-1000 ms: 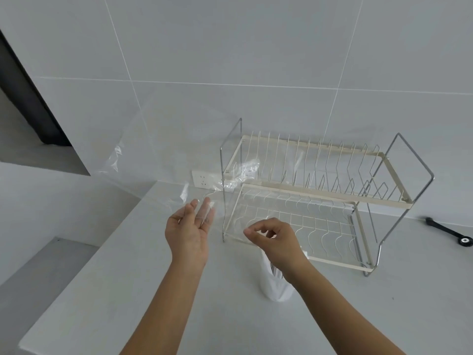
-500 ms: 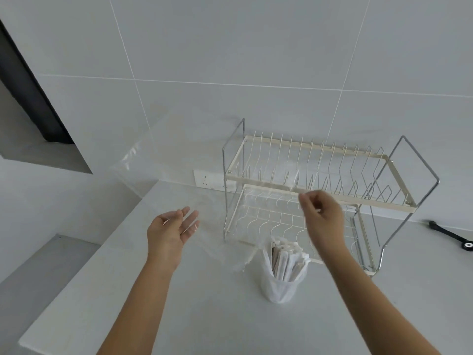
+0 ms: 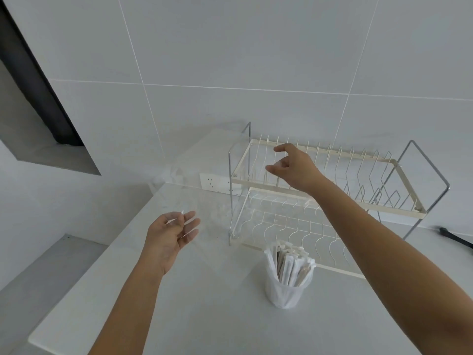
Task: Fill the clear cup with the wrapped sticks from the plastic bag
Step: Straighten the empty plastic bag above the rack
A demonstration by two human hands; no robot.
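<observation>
the clear cup is standing upright on the white counter, just in front of the lower tier of the two-tier dish rack, and the wrapped sticks are standing packed inside it, their tops fanning out above the rim. the plastic bag, transparent and hard to trace, is hanging in the air to the left of the rack, spreading from the wall area down toward the counter; its exact edges cannot be told. the left hand is hovering above the counter, palm turned up and inward, fingers loosely spread and slightly curled, with the lower part of the bag film lying over the fingertips; whether it is actually pinching the film cannot be told. the right hand is reaching out level with the upper tier of the rack, thumb and forefinger drawn close together as if nipping the upper edge of the bag, though the film between them is too faint to confirm. a wall socket is showing behind the bag, and a dark tool is lying on the counter at far right, well apart from the cup.
</observation>
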